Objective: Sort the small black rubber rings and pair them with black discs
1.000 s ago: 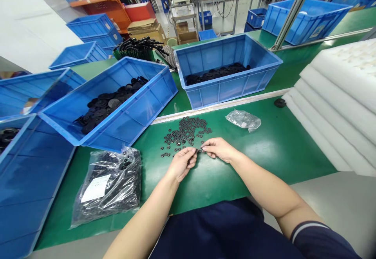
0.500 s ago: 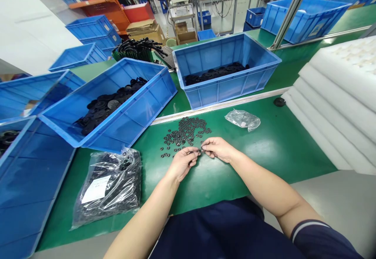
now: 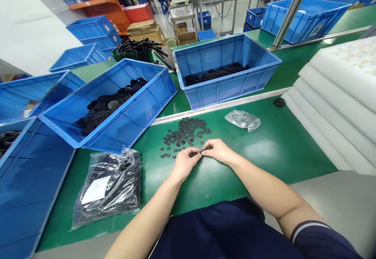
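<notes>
**Okay, left hand (image 3: 185, 164) and right hand (image 3: 219, 151) pinching small black piece (image 3: 193, 154) near worktop's front edge**

Both hands are clenched, thumbs and fingertips closed on the small black piece, which sits between them on the green worktop (image 3: 270, 161), just above its surface. Its exact shape is too small to tell. Long axis seems to run side to side, rising slightly toward the right hand, and the thicker dark end lies nearer the left hand's fingertips (image 3: 190, 153). Loose black rings (image 3: 186, 131) lie in a scattered pile just beyond the hands, toward the worktop's far edge. Off to the right is a crumpled clear plastic bag (image 3: 242, 120). Front left corner holds a full bag of black parts (image 3: 107, 188). Blue crate (image 3: 141, 112) of larger black discs stands past the far edge, to the left.
</notes>
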The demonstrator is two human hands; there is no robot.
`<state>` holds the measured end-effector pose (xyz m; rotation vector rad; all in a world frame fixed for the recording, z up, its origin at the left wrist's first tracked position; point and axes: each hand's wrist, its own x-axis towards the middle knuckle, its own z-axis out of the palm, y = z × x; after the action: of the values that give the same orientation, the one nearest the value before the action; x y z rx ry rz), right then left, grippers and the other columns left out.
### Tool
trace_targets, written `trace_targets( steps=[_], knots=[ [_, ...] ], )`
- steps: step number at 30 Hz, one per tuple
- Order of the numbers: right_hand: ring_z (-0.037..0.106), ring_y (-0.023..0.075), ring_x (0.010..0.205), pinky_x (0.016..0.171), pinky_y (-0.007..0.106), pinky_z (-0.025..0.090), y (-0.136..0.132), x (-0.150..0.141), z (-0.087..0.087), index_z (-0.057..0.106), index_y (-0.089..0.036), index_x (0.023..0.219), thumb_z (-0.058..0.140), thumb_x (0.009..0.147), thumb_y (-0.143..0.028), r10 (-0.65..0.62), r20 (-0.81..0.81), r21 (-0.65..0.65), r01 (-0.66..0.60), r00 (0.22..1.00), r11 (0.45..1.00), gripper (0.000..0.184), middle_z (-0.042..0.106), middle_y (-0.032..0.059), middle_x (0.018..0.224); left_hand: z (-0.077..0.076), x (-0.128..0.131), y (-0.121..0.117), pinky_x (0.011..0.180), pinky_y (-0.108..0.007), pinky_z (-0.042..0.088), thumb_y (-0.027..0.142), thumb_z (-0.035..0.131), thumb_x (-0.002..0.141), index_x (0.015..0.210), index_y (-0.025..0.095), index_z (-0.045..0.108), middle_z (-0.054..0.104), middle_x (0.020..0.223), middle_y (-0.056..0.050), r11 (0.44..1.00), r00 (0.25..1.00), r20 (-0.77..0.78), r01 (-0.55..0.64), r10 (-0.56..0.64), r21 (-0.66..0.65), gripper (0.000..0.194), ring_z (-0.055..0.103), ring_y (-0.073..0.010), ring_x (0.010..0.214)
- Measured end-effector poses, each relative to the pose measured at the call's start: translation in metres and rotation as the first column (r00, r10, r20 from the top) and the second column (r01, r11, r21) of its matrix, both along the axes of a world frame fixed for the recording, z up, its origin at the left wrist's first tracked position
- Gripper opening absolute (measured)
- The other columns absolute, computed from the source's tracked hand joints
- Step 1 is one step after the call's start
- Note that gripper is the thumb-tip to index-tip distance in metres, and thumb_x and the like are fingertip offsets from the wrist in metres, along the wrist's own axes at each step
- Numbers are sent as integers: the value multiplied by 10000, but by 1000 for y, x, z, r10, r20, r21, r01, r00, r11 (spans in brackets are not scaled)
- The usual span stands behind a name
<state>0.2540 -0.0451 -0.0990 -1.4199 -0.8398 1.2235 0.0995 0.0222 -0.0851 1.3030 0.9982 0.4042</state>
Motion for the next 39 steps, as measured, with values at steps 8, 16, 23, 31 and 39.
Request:
trace_targets(
  steps=[8, 16, 23, 31, 39],
  knots=[
    [420, 61, 429, 413, 189, 307, -2, 2, 11, 596, -149, 655, 718, 571, -179, 12, -86, -159, -26, 996, 987, 150, 524, -59, 490, -2, 2, -4, 543, -223, 382, 272, 736, 647, 816, 139, 717, 657, 667, -26, 990, 998, -35, 56, -52, 128, 216, 509, -103, 551],
    [513, 88, 553, 539, 209, 389, -1, 2, 3, 616, -136, 748, 695, 562, -91, -21, 131, -99, 34, 991, 995, 208, 575, -41, 583, 4, 7, -10, 572, -228, 390, 237, 696, 654, 764, 150, 694, 652, 663, -15, 974, 997, -61, 51, -38, 220, 140, 517, -111, 578],
    [553, 97, 589, 593, 223, 428, -2, 10, 9, 616, -137, 807, 728, 579, -127, 7, 14, -3, -7, 1000, 1000, 255, 599, -37, 610, 8, 7, -9, 425, -191, 257, 373, 748, 672, 815, 129, 628, 641, 681, -32, 990, 988, 146, 61, -42, -131, 307, 392, -51, 460],
    [560, 79, 512, 472, 188, 410, -4, 2, 16, 633, -118, 784, 656, 631, -79, 125, -406, -61, -163, 905, 985, 160, 668, 21, 680, 4, -17, 2, 417, -197, 200, 399, 744, 650, 722, 152, 571, 605, 598, -5, 993, 999, 37, 24, -20, -111, 310, 346, -50, 416],
    [615, 111, 526, 426, 187, 435, 1, 13, 11, 648, -89, 872, 600, 774, -89, -55, -513, -145, -24, 857, 989, 108, 720, 124, 803, 2, -55, 27, 583, -268, 354, 289, 675, 663, 629, 184, 620, 617, 588, -19, 859, 907, -414, 152, 74, 488, 124, 521, -157, 567]
  ],
)
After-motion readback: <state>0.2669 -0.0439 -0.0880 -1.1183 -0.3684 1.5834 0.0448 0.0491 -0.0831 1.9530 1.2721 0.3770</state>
